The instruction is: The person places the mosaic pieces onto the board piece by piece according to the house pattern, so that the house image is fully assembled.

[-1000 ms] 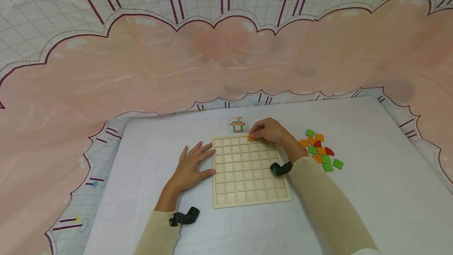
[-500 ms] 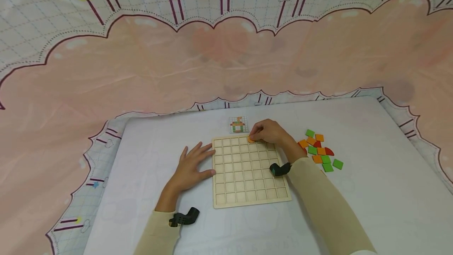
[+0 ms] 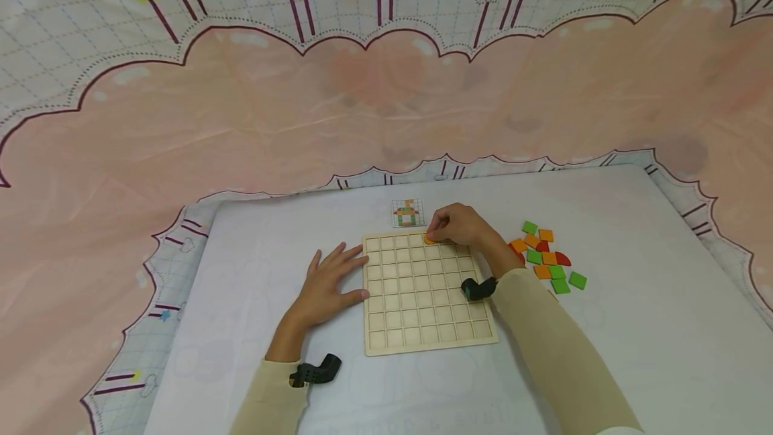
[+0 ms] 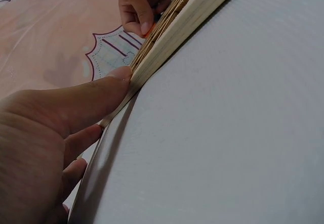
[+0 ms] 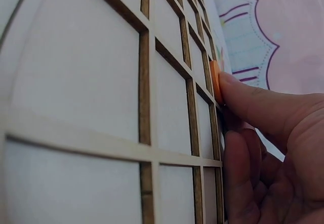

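Observation:
A wooden grid board [image 3: 417, 301] lies on the white table. My left hand [image 3: 326, 287] rests at its left edge, thumb and fingers spread and touching the rim. In the left wrist view the thumb [image 4: 101, 95] lies against the board's side. At the far edge my right hand [image 3: 461, 225] pinches an orange tile [image 5: 216, 81] between thumb and finger, over a cell of the top row. The tile's far side is hidden by the fingers, and I cannot tell whether it sits fully in the cell.
Just beyond the board lies a small pattern card [image 3: 408, 213]. Right of the right forearm are scattered green tiles [image 3: 577, 280], orange tiles [image 3: 546, 235] and red tiles [image 3: 563, 258], several of them touching. A patterned cloth [image 3: 386, 113] hangs behind the table.
The orange tile has settled slightly lower at the board's top row, still in my right fingers. The right hand has barely shifted; the left hand stays put.

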Demonstrator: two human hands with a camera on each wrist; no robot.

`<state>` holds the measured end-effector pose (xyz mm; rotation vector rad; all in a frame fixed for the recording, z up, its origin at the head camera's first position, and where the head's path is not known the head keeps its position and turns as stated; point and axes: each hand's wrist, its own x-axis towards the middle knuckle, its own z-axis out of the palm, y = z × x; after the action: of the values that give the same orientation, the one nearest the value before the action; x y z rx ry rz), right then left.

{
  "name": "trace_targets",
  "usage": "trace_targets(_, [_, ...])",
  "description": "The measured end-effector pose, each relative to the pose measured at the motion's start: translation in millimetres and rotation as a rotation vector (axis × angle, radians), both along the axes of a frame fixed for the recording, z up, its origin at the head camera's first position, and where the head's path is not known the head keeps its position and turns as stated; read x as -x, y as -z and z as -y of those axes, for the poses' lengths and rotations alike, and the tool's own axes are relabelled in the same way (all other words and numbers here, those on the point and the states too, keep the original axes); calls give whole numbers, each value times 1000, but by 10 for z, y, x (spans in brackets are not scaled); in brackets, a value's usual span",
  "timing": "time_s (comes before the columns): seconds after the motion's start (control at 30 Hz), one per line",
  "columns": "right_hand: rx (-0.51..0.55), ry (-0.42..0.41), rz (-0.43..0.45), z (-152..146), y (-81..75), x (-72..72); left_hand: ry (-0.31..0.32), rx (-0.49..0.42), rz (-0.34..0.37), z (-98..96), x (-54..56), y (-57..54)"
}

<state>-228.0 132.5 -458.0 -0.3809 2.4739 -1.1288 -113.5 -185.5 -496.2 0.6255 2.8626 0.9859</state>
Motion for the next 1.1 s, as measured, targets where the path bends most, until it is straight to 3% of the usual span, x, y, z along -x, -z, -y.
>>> trace_targets(0.4, [-16, -34, 42, -75, -4, 11, 1, 6, 1, -14, 0, 2])
trace_targets(0.7, [171, 52, 164, -288, -69, 15, -1, 18, 1, -16, 4, -28])
trace_targets(1.1, [-10, 72, 64, -777, -280, -10, -4, 25, 3, -12, 3, -19])
